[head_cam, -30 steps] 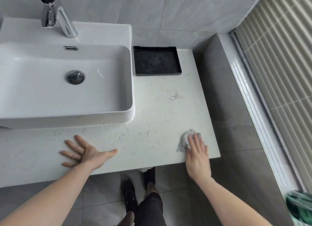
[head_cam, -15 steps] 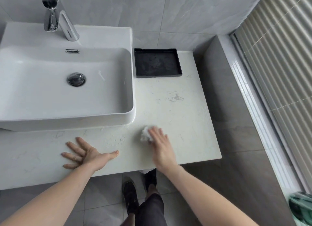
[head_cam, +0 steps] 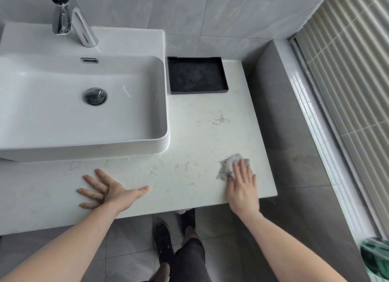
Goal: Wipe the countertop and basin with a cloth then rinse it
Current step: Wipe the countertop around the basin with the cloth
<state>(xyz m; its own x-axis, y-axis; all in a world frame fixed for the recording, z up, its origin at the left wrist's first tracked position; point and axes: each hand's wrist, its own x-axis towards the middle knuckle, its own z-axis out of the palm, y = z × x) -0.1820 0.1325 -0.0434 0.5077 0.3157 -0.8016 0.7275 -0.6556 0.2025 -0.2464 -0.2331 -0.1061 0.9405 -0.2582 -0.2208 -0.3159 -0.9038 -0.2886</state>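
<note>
A small crumpled grey-white cloth [head_cam: 227, 167] lies on the white marbled countertop [head_cam: 197, 134] near its front right corner. My right hand [head_cam: 242, 185] presses flat on the cloth, fingers covering its right part. My left hand [head_cam: 107, 192] rests flat on the countertop, fingers spread, in front of the white rectangular basin [head_cam: 164, 117], holding nothing. The basin stands on the left with a chrome drain plug [head_cam: 94, 96] and a chrome faucet [head_cam: 72, 24] behind it.
A black shallow tray [head_cam: 196, 75] sits at the back of the countertop, right of the basin. A grey ledge [head_cam: 280, 113] and window blinds [head_cam: 353, 71] run along the right. My feet [head_cam: 168, 235] stand on the grey tiled floor below the counter's front edge.
My right hand swept the cloth left to the counter's middle, then back right to the front right corner. My left hand stayed planted.
</note>
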